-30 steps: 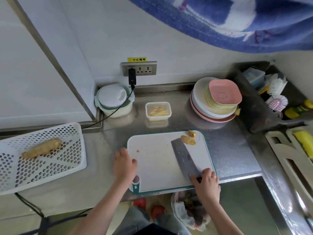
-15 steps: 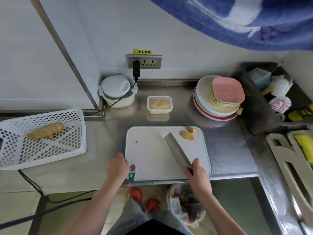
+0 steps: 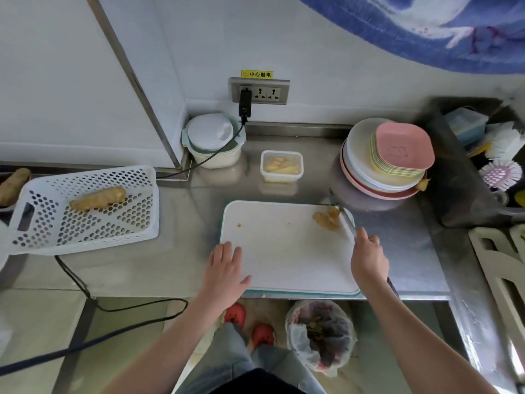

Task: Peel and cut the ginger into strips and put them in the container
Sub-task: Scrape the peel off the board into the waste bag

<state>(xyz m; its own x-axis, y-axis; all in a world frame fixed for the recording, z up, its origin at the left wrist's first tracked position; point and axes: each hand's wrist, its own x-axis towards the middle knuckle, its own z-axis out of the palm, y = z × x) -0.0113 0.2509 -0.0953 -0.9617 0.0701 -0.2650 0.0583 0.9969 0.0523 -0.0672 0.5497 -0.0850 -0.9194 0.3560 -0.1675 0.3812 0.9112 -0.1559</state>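
A white cutting board (image 3: 284, 251) lies on the steel counter. Ginger scraps (image 3: 326, 220) sit at its far right corner. My right hand (image 3: 369, 260) grips the handle of a cleaver (image 3: 342, 213), whose blade stands on edge right beside the scraps. My left hand (image 3: 225, 268) rests flat on the board's near left corner. A small clear container (image 3: 281, 166) with ginger strips stands behind the board. A whole ginger root (image 3: 98, 199) lies in the white perforated basket (image 3: 85, 231) at the left.
A stack of plates (image 3: 389, 163) stands at the back right, a lidded bowl (image 3: 213, 140) and a plugged-in cable at the back left. A dark bin with brushes (image 3: 483, 172) is far right. A bag of peels (image 3: 321, 336) hangs below the counter edge.
The cleaver went from lying flat on the board to standing on edge at the far right by the scraps. My left hand shifted from the board's near left edge onto its corner.
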